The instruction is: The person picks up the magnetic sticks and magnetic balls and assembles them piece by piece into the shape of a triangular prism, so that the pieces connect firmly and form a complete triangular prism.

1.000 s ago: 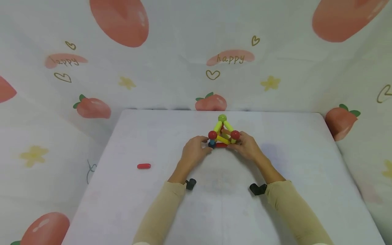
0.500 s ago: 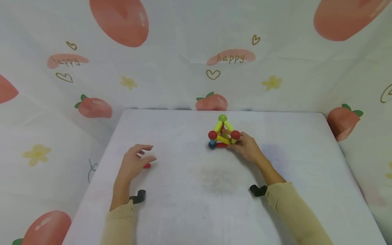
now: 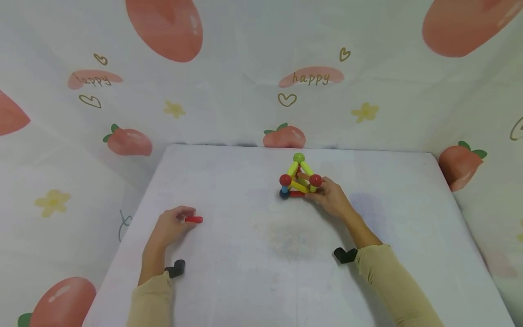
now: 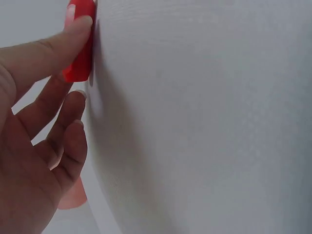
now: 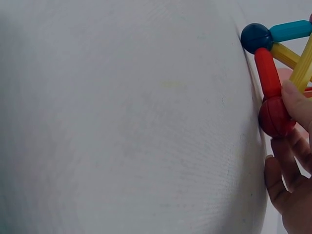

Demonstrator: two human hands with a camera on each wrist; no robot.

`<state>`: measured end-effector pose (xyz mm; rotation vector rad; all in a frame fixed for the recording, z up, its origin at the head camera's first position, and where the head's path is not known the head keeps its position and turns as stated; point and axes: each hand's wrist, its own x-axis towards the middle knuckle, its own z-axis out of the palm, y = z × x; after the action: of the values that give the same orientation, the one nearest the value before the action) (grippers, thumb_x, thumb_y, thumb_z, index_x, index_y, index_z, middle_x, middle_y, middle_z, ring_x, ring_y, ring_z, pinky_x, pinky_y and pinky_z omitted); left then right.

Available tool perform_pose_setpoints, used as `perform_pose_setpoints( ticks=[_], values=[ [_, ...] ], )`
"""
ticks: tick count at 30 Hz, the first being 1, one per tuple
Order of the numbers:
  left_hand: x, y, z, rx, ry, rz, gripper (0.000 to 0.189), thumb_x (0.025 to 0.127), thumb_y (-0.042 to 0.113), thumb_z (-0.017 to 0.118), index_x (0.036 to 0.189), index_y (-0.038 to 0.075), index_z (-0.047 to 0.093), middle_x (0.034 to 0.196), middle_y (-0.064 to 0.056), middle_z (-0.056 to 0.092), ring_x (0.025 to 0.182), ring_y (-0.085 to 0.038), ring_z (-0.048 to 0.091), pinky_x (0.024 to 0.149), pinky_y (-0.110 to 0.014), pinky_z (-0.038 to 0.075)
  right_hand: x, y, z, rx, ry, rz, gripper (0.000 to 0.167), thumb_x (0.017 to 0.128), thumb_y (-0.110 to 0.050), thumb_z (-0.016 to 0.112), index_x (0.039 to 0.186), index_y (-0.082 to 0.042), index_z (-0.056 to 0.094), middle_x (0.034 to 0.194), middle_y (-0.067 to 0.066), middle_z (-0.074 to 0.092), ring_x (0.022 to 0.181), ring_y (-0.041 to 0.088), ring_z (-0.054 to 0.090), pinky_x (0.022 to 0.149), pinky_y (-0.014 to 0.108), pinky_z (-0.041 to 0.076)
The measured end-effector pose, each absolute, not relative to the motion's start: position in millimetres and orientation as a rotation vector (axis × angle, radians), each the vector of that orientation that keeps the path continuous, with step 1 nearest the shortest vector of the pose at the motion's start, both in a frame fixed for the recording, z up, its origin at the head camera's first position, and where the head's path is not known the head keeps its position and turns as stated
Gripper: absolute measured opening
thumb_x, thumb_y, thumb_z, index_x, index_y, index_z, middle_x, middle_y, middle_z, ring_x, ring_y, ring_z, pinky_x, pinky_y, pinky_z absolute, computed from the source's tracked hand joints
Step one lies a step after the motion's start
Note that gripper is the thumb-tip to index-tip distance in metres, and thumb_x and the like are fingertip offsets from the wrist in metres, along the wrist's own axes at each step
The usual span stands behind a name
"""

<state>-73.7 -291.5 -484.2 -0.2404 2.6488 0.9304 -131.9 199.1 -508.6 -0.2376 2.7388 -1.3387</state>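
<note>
On the left of the table my left hand (image 3: 169,229) pinches a short red rod (image 3: 194,219) between thumb and fingers. The left wrist view shows the thumb (image 4: 58,46) lying across this rod, close to the tabletop. Toward the back stands a toy frame of coloured rods and balls, with a lime-green ball (image 3: 299,157) on top and two red balls lower in front. My right hand (image 3: 333,200) grips its lower right corner. There, in the right wrist view, the thumb rests by a dark red ball (image 5: 276,117), joined by a red rod to a dark blue ball (image 5: 256,38).
The white table (image 3: 245,281) reaches back to a fabric backdrop (image 3: 229,91) printed with peaches, hearts and the word happy. A black camera mount sits at each wrist, the left one (image 3: 176,269) and the right one (image 3: 345,255), just above the table.
My left hand has let go of the frame's left side, moved left across the table and taken hold of the loose red rod. My right hand stays on the frame.
</note>
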Motion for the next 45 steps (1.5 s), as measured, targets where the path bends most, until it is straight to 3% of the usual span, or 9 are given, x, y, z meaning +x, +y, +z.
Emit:
perform_pose_setpoints(
  ticks=[6, 10, 16, 21, 26, 33, 45],
  values=[
    [-83.3, -277.1, -477.6, -0.158, 2.726, 0.923, 0.035, 0.094, 0.025, 0.073, 0.127, 0.015, 0.069, 0.125, -0.014, 0.067, 0.112, -0.031, 0.058, 0.092, -0.045, 0.052, -129.1, 199.3, -509.4, -0.218, 2.726, -1.342, 0.027, 0.087, -0.023, 0.082, 0.107, -0.006, 0.076, 0.108, 0.010, 0.063, 0.101, 0.026, 0.060, 0.089, 0.038, 0.051],
    [-95.7, -242.6, -455.4, -0.012, 2.820, 1.021, 0.032, 0.094, 0.023, 0.074, 0.125, 0.016, 0.071, 0.118, -0.010, 0.070, 0.104, -0.027, 0.060, 0.085, -0.038, 0.051, -126.5, 199.0, -510.2, -0.223, 2.723, -1.357, 0.026, 0.087, -0.022, 0.082, 0.106, -0.007, 0.076, 0.107, 0.010, 0.063, 0.101, 0.026, 0.060, 0.089, 0.038, 0.051],
    [-117.6, -159.4, -418.9, 0.299, 2.825, 1.267, 0.030, 0.091, 0.022, 0.078, 0.120, 0.020, 0.074, 0.112, 0.000, 0.072, 0.101, -0.021, 0.066, 0.086, -0.037, 0.057, -124.2, 197.9, -510.6, -0.227, 2.701, -1.371, 0.026, 0.088, -0.022, 0.081, 0.109, -0.009, 0.076, 0.109, 0.009, 0.062, 0.104, 0.026, 0.060, 0.094, 0.043, 0.052],
    [-135.7, -88.3, -410.3, 0.552, 2.781, 1.353, 0.026, 0.089, 0.023, 0.080, 0.115, 0.019, 0.075, 0.108, 0.004, 0.071, 0.098, -0.018, 0.067, 0.088, -0.037, 0.059, -124.0, 198.9, -510.4, -0.245, 2.719, -1.374, 0.026, 0.087, -0.020, 0.082, 0.109, -0.008, 0.075, 0.109, 0.010, 0.063, 0.102, 0.026, 0.061, 0.094, 0.044, 0.053],
    [-142.0, -43.0, -416.4, 0.781, 2.816, 1.212, 0.023, 0.088, 0.024, 0.081, 0.111, 0.019, 0.080, 0.102, 0.004, 0.073, 0.099, -0.022, 0.058, 0.084, -0.031, 0.053, -123.1, 199.5, -514.4, -0.310, 2.756, -1.392, 0.027, 0.086, -0.019, 0.083, 0.108, -0.006, 0.075, 0.107, 0.011, 0.064, 0.099, 0.026, 0.064, 0.090, 0.043, 0.054],
    [-141.8, -23.3, -423.6, 0.851, 2.871, 1.062, 0.019, 0.088, 0.024, 0.081, 0.107, 0.022, 0.081, 0.103, 0.005, 0.074, 0.095, -0.017, 0.044, 0.073, -0.026, 0.041, -120.0, 198.3, -515.4, -0.353, 2.765, -1.403, 0.027, 0.085, -0.018, 0.083, 0.109, -0.007, 0.076, 0.105, 0.009, 0.065, 0.097, 0.024, 0.065, 0.087, 0.040, 0.055],
    [-141.1, -12.4, -425.9, 0.916, 2.980, 0.796, 0.022, 0.089, 0.028, 0.079, 0.111, 0.027, 0.081, 0.103, 0.004, 0.073, 0.093, -0.016, 0.045, 0.074, -0.028, 0.041, -115.3, 204.5, -507.5, -0.392, 2.792, -1.378, 0.033, 0.086, -0.015, 0.082, 0.116, -0.005, 0.075, 0.113, 0.014, 0.066, 0.102, 0.029, 0.067, 0.090, 0.048, 0.057]
  ],
)
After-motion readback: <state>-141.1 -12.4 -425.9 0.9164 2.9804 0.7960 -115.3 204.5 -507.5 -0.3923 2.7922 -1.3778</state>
